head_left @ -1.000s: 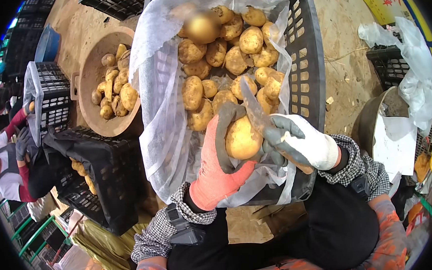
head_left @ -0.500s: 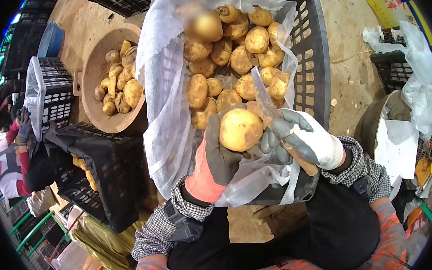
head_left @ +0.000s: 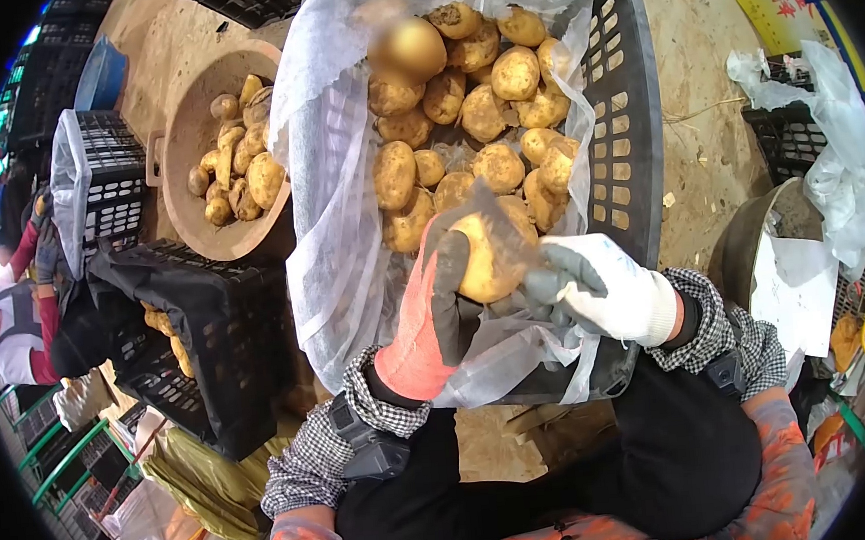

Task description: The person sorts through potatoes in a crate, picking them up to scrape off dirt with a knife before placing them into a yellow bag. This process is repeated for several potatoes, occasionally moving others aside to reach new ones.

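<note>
My left hand [head_left: 423,311], in a red glove with a grey palm, is closed round a potato [head_left: 483,278] above the front of a lined crate. A knife [head_left: 494,216], its blade smeared by motion, lies across the potato's upper face. My right hand [head_left: 609,290], in a white and grey glove, grips the knife; its fingers curl close beside the potato and hide the handle. Beneath and beyond both hands, many soil-marked potatoes [head_left: 482,116] fill the black crate [head_left: 627,136], which has a translucent plastic liner [head_left: 330,167].
To the left stands a brown basin [head_left: 183,137] holding smaller potatoes. Nearer is a black crate [head_left: 236,334] draped in dark cloth, with potatoes inside. A co-worker [head_left: 20,319] in gloves is at far left. At right are a round tub [head_left: 737,249] and a plastic-covered crate [head_left: 779,135].
The knife has swung from upright beside the potato to across its face. My left hand has tilted the potato, and my right hand has turned with the knife.
</note>
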`<action>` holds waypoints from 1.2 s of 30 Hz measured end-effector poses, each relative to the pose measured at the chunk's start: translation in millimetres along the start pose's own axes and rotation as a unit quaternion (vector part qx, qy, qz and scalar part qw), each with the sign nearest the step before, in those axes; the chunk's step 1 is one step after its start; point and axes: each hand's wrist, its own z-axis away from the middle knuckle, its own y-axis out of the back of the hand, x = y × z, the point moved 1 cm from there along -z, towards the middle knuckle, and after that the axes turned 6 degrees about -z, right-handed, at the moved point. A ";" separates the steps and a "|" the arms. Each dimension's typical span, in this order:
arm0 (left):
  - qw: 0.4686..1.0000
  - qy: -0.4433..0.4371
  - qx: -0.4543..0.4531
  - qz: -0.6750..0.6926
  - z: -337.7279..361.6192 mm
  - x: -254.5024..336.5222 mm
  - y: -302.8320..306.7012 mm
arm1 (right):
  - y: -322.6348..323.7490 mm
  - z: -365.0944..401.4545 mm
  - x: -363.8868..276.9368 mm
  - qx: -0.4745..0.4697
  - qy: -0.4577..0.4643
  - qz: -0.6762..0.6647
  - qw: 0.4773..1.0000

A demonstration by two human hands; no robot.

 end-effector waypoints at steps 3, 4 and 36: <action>0.941 -0.201 0.032 -0.270 -4.7 -16.4 7.3 | -6.1 6.1 6.9 0.035 -0.023 -0.021 0.999; 0.914 -0.238 0.038 -0.327 -4.2 -17.5 9.0 | -8.0 8.3 7.7 0.101 0.021 0.066 0.992; 0.931 -0.223 0.081 -0.279 1.6 -3.1 -1.4 | -4.9 5.7 13.3 0.022 0.013 0.035 0.999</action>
